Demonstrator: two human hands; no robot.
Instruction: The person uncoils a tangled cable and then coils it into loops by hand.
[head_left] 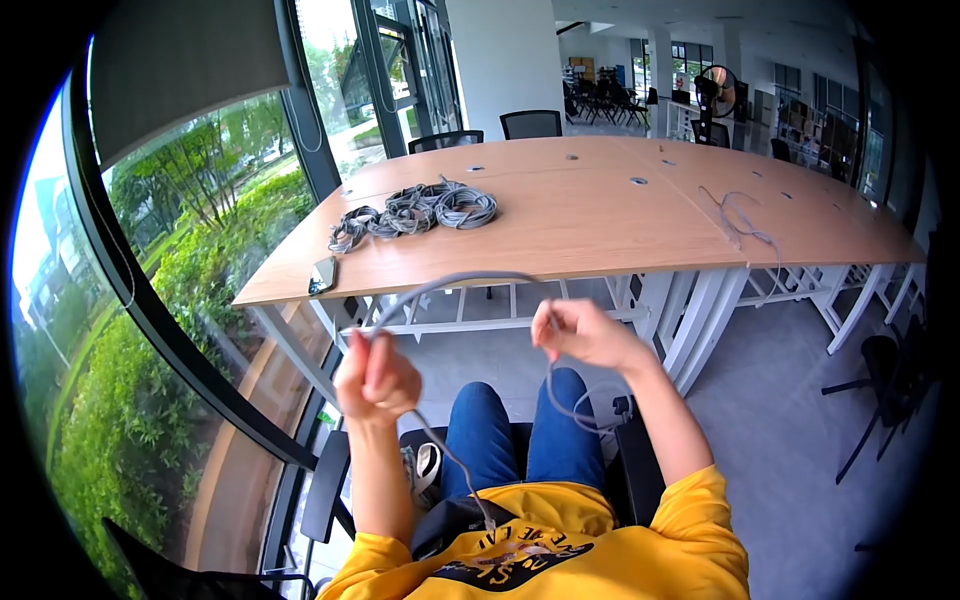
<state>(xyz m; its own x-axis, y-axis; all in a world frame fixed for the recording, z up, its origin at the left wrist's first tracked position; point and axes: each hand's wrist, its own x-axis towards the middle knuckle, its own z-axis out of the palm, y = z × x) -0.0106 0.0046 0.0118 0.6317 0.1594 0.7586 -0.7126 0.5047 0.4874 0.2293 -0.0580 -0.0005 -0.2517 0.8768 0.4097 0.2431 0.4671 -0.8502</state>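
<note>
Above the blue jeans [478, 430] of a seated person, just short of the table in this view, a grey cable [470, 276] is held up by 2 bare hands. Left hand [378, 380]: fist-like, fingers curled in and closed on the cable, some motion blur. Right hand [580, 333]: narrow pinch, thumb and fingertips on the cable, exact contact partly hidden by the fingers. Between the hands the cable bows upward in 1 arc, overlapping the near edge of the wood-topped table [600, 230] as seen. From the left hand a length drops to the yellow T-shirt [640, 535], ending in a small plug-like tip [490, 523]. Below the right hand another length hangs and curves over the jeans toward the right armrest [638, 465]; hard to trace there.

Tabletop, left part: coiled grey cables [465, 207] bunched together, touching, exact count unclear. Smartphone [323, 275] lying near the left front corner. Right part: loose cable [747, 225], uncoiled, partly hanging off the front edge. Far side: 2 black mesh-back chairs [531, 124]. Left: dark-framed window, roller blind [190, 70] partly down, greenery [130, 410] outside. Back right: black fan [717, 90].
</note>
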